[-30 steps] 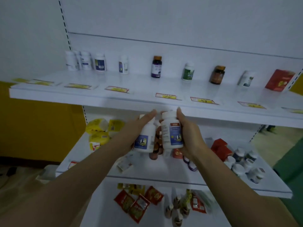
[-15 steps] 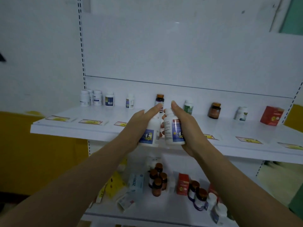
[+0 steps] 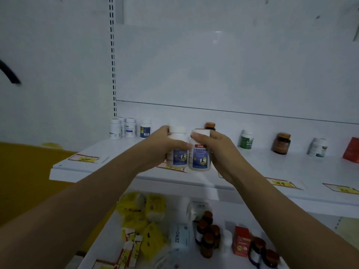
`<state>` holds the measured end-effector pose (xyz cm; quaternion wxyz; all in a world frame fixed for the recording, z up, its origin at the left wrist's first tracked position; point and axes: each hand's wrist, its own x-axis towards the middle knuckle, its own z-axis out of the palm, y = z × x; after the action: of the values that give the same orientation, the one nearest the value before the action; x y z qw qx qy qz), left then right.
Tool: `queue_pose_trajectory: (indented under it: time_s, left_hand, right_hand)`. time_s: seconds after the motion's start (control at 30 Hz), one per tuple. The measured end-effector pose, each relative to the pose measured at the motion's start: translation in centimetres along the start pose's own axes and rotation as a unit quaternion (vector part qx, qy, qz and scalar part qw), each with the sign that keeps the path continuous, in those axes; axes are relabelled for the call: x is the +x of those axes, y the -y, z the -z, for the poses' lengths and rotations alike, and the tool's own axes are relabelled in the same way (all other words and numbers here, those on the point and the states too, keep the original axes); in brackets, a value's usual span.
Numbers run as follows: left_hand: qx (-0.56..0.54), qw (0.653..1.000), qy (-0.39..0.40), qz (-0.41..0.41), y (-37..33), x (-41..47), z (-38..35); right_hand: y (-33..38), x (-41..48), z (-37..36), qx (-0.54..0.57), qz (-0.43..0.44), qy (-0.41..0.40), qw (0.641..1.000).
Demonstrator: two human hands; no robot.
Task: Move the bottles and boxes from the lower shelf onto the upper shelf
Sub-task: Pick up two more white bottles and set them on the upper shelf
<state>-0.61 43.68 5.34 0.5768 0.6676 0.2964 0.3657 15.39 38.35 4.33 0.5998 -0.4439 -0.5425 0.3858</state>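
Note:
My left hand (image 3: 155, 146) grips a white bottle with a blue label (image 3: 177, 156). My right hand (image 3: 219, 150) grips a matching white bottle (image 3: 200, 159) right beside it. Both bottles are upright, touching, over the front part of the upper shelf (image 3: 116, 150). On the lower shelf (image 3: 225, 257) stand several brown bottles (image 3: 207, 235), a red box (image 3: 241, 241), a white "ZERO" box (image 3: 179, 237) and yellow packets (image 3: 141, 216).
Along the back of the upper shelf stand white bottles (image 3: 124, 128) at the left, a green-labelled bottle (image 3: 246, 140), a brown jar (image 3: 281, 143), a white bottle (image 3: 317, 147) and a red box (image 3: 352, 150). Yellow price tags (image 3: 281, 183) line the shelf front.
Both hands have lifted the two white bottles from the lower shelf's level up over the upper shelf. The view has tilted upward.

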Motion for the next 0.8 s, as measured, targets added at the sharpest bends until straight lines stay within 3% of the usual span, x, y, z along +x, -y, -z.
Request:
queue_pose_trajectory:
  time_s: [0.27,0.5,0.8]
  left_hand:
    - [0.059,0.997,-0.044,-0.021,1.7,6.6,4.2]
    - [0.078,0.994,-0.082,0.009,4.8,13.4,7.3]
    - [0.074,0.992,-0.099,0.008,8.6,19.2,10.0]
  right_hand:
    - [-1.8,7.5,-0.2,-0.049,-0.082,0.023,0.995]
    - [-5.5,15.4,0.1,-0.070,-0.147,-0.012,0.987]
    - [-7.6,20.3,-0.3,-0.210,-0.178,-0.035,0.961]
